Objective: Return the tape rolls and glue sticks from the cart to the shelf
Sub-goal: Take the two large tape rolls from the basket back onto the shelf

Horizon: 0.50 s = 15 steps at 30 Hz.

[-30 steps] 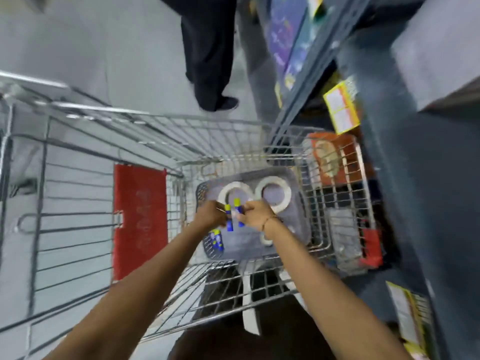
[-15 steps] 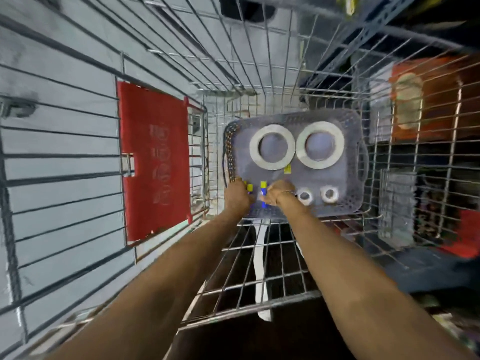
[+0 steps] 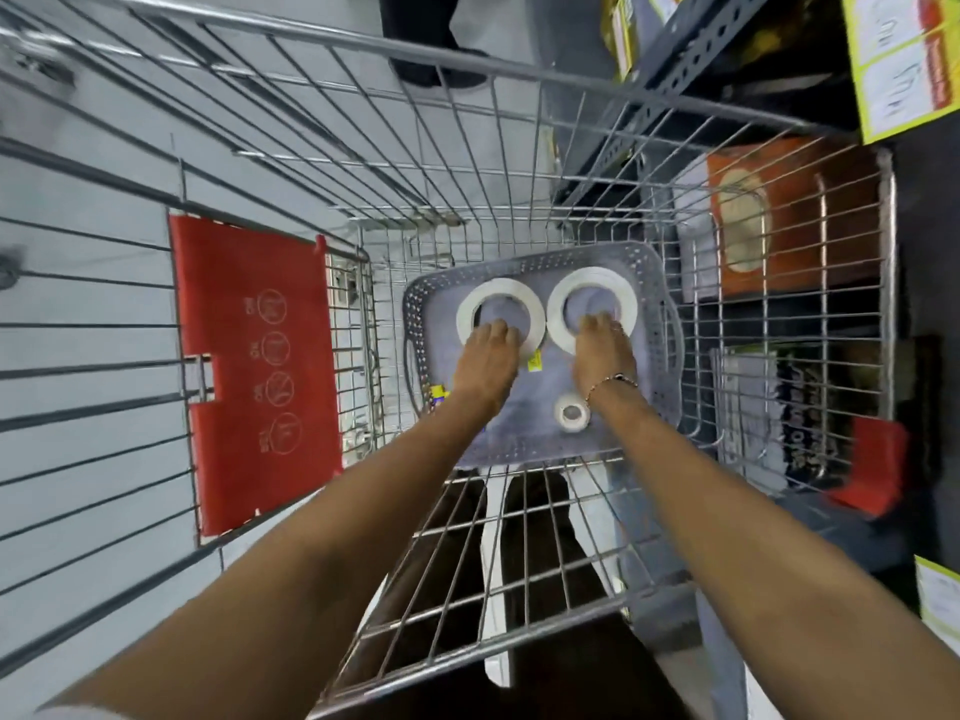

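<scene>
left hand [image 3: 488, 356] and right hand [image 3: 602, 350], fingers inside 2 large tape rolls [image 3: 501, 315], grip unclear

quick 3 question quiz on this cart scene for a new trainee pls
1. True or false: both hands reach into the grey tray at the bottom of the cart.
2. Which item does the left hand rest on? A) small tape roll B) the left large tape roll C) orange box
3. Fill in: the small tape roll lies just beside the right ____.

Key
1. True. The right hand is on the right large tape roll, the left hand on the other.
2. B, the left large tape roll.
3. Wrist: it sits next to the bracelet.
</scene>
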Available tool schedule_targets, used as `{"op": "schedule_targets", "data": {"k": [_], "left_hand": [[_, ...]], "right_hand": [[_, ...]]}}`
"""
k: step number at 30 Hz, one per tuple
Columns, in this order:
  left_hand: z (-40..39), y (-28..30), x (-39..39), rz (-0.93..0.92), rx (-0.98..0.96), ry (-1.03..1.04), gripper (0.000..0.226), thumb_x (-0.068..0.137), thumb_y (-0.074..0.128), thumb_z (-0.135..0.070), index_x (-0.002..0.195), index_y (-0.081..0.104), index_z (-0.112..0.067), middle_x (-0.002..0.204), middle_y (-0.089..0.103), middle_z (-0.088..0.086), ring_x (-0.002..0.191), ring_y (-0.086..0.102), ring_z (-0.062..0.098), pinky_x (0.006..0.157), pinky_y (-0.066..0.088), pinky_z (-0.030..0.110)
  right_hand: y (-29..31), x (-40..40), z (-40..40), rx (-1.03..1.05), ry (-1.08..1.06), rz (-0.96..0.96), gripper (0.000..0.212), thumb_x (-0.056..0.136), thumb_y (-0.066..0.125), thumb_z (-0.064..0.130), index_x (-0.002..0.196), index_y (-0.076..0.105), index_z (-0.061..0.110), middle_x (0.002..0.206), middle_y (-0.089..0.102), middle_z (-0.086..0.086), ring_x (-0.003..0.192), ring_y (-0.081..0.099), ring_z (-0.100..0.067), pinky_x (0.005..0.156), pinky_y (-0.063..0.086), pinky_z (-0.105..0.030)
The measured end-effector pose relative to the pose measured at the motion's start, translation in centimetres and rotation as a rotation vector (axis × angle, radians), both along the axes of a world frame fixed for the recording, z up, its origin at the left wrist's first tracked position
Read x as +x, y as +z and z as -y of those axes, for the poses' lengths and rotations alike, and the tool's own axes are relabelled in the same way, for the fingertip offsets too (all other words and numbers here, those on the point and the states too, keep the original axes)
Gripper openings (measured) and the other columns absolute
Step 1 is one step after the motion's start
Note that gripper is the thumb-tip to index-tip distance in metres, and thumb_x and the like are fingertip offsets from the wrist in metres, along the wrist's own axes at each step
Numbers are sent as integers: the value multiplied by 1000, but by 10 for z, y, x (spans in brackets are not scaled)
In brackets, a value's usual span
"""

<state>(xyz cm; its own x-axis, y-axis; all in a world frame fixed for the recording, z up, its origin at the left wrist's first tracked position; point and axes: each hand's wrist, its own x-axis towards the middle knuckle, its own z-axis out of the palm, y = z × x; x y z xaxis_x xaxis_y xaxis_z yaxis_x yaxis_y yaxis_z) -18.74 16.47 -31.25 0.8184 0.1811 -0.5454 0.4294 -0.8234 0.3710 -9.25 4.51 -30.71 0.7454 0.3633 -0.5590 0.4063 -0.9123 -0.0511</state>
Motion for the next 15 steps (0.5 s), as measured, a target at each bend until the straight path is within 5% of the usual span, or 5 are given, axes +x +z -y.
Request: {"op": "schedule_targets", "data": {"k": [3,6,10,15], "left_hand": [[5,-23,6,-33,53,-116,17,69,66,-21,83,66,-12,77,65,7,70,66,26,62,52,26],[10,-44,5,28,106,-159,31,71,36,-17,75,65,-11,68,63,7,60,66,26,49,49,24],[0,-11,4,52,78,-136,30,83,47,3,113,52,3,112,56,22,105,54,39,81,46,43],[-6,67,3,187,76,-84,30,77,57,-1,107,54,-1,107,59,20,98,52,37,80,41,42]], "right_hand": [[-17,0,3,25,107,29,35,87,36,-6,118,51,-13,118,55,-32,109,55,-46,92,45,-51],[-22,2,7,18,186,38,31,85,38,-12,111,55,-16,112,57,-33,104,59,-48,86,49,-52],[5,11,1,-8,253,-55,32,84,49,-9,115,55,-7,125,53,-24,111,57,-39,87,51,-45],[93,5,4,130,110,-20,33,83,60,7,115,59,4,122,56,-16,107,57,-33,77,49,-35]]}}
